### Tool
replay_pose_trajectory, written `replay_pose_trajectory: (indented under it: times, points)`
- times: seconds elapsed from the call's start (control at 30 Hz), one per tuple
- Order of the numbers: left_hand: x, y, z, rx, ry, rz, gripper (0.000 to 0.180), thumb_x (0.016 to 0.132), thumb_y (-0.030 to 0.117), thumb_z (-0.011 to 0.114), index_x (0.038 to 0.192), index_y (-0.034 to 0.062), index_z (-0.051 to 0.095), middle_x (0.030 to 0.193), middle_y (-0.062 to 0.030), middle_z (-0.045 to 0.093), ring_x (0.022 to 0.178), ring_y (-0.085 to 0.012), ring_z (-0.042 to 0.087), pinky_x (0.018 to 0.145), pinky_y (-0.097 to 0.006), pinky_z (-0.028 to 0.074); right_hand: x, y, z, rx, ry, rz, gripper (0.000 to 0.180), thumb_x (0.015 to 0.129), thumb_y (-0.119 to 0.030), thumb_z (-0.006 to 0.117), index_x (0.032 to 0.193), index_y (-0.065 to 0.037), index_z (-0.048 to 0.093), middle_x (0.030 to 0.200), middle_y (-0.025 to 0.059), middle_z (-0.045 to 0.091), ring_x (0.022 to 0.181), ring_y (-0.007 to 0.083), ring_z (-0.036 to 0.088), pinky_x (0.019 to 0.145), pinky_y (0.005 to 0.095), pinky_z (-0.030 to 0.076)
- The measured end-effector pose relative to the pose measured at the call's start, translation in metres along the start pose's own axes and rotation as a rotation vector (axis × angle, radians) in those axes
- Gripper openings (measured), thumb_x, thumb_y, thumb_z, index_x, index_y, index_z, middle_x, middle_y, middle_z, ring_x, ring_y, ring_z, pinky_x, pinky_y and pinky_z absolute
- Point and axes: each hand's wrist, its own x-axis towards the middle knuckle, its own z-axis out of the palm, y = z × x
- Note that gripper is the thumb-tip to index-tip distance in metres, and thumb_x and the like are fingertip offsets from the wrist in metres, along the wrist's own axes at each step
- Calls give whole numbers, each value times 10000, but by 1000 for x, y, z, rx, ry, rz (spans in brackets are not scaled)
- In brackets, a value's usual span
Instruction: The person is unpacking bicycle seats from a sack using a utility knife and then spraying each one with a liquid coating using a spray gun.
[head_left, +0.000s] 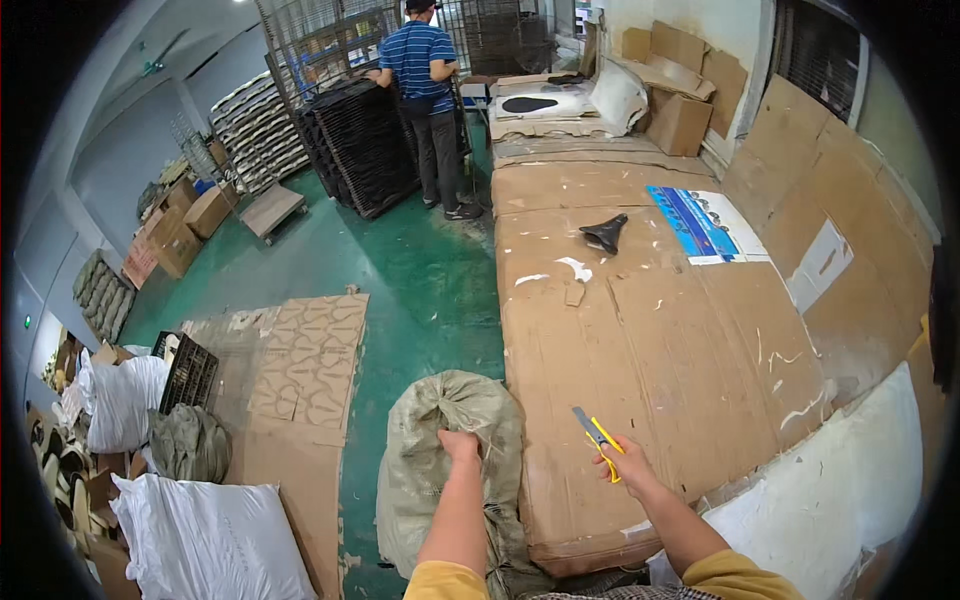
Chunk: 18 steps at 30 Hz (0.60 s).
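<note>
My left hand [460, 444] grips the gathered top of a grey-green woven sack [408, 455], which stands bulging on the floor beside the table's left edge. Its fingers are partly hidden in the folds. To the right, my right hand [630, 464] holds a yellow utility knife [599, 433] over the cardboard-covered table [690, 370]. The knife's blade is out and points away and to the left. Farther off on the table lies a black bicycle saddle [604, 234], and scraps of pale trimming are scattered around it.
A blue-and-white printed sheet [706, 224] lies near the wall. At the back, a person [420, 90] in a striped shirt stands by a stack of black trays [362, 145]. White sacks [215, 535], a black crate [188, 372] and cardboard sheets [305, 360] cover the left floor.
</note>
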Motion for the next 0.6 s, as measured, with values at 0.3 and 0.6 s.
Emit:
replay_pose_trajectory:
  times: [0.3,0.6]
  points:
    - [-42,8,-28,257,107,574,206,820,149,508,768,-38,576,693,-169,571,610,-312,533,604,-387,432,1,12,-17,64,-10,-13,352,887,-169,496,1210,-51,421,782,98,597,506,120,537,461,259,467]
    - [-37,-9,-63,336,41,666,206,811,167,551,854,-21,625,703,-189,606,660,-319,588,628,-372,442,-7,-40,52,-15,-284,-117,539,866,-44,483,1345,-103,242,967,125,560,618,125,540,518,241,445]
